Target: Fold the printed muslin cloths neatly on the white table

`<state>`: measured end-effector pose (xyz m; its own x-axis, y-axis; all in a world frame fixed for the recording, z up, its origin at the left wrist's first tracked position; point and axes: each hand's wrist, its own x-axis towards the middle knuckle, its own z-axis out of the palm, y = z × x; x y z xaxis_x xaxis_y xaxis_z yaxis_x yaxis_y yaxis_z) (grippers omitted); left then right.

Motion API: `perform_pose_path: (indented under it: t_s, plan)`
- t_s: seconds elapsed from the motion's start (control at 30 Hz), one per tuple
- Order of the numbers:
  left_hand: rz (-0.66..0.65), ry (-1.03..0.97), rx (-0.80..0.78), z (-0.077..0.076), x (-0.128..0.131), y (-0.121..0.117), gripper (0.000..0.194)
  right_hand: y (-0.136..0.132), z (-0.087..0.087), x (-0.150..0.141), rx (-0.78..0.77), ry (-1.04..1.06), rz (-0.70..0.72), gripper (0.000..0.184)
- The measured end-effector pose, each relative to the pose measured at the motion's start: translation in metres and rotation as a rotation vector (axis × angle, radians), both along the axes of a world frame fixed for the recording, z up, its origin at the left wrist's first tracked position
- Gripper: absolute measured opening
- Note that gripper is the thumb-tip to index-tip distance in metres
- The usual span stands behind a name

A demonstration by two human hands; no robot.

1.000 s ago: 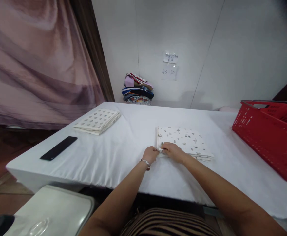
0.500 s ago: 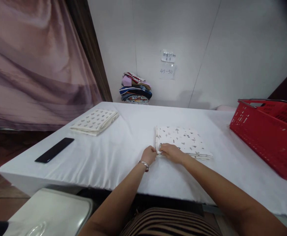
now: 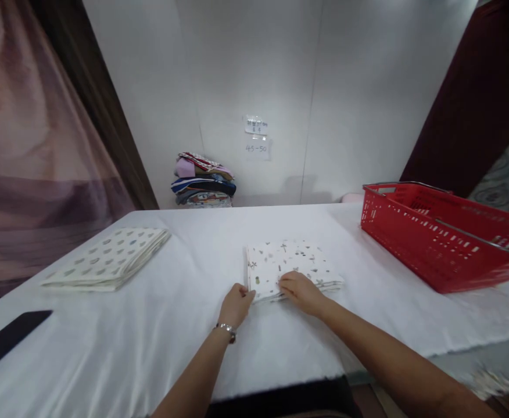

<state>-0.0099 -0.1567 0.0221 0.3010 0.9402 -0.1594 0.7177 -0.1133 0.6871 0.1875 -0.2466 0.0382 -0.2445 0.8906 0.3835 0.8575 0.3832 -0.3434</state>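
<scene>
Two folded cloths on the white table [image 3: 193,348]. Far left, near edge: black slab [image 3: 8,342], lying flat, cut off by the view. Beyond it, spotted cloth [image 3: 110,255], folded flat, layers showing along its right side; clear of both hands. Past the table's far edge, a pile of folded fabrics [image 3: 204,184] by the wall; farther right on the wall, two paper notes [image 3: 258,139], lower one reading 45-50. Middle: left hand [image 3: 235,307], bracelet [image 3: 226,331] at wrist, thumb and fingers pinching the near left corner of the printed cloth [image 3: 298,258]; number of layers caught can't be told. That cloth lies folded in the table's middle, near side slightly uneven, layers fanning a little toward the right. Right hand [image 3: 303,295] at the same near side, fingers bent over the edge; whether they grip or only press, cannot tell. Handling, my judgement: hold the corner lightly but through all layers, run the right fingers outward along the edge, keep pressure low; thin fabric could slip or ruck, and a hard pull would skew the fold. Right: red basket [image 3: 415,241], metal handles, well apart from the cloth. Nothing seen blocking either hand; basket bounds reach only far right.
</scene>
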Motion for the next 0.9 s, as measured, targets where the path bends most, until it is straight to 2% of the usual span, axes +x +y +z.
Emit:
perform_pose_path:
  t_s: [0.07,0.13,0.2,0.27,0.33,0.43,0.5,0.63,0.77,0.83,0.9]
  plan:
    - [-0.02,0.087,0.187,0.008,0.003,-0.001,0.022,-0.01,-0.004,0.018,0.018,0.017,-0.096,0.023]
    - [-0.098,0.122,0.432,0.017,0.011,-0.002,0.027,-0.017,-0.01,0.029,0.021,0.014,-0.134,0.023]
    - [-0.262,0.129,0.667,0.021,0.024,-0.002,0.034,-0.022,-0.016,0.033,0.019,-0.004,-0.138,0.024]
    - [-0.427,0.182,0.781,0.018,0.036,0.0,0.041,-0.027,-0.022,0.031,0.029,-0.024,-0.146,0.027]
    - [-0.51,0.275,0.755,0.008,0.043,0.002,0.043,-0.032,-0.027,0.029,0.051,-0.049,-0.151,0.033]
    - [-0.521,0.347,0.686,-0.009,0.045,0.006,0.046,-0.04,-0.029,0.031,0.052,-0.086,-0.119,0.044]
    - [-0.519,0.342,0.696,-0.014,0.042,0.007,0.047,-0.045,-0.028,0.036,0.026,-0.096,-0.127,0.046]
    - [-0.508,0.339,0.695,-0.013,0.04,0.007,0.046,-0.055,-0.028,0.048,-0.038,-0.111,-0.309,0.047]
    - [-0.501,0.34,0.681,-0.01,0.041,0.005,0.046,-0.063,-0.028,0.064,-0.09,0.001,-0.289,0.049]
    - [-0.502,0.348,0.665,-0.01,0.041,0.005,0.046,-0.065,-0.023,0.079,-0.051,0.192,-0.412,0.041]
    - [-0.501,0.349,0.657,-0.01,0.041,0.005,0.047,-0.066,-0.018,0.097,-0.059,0.45,-0.664,0.031]
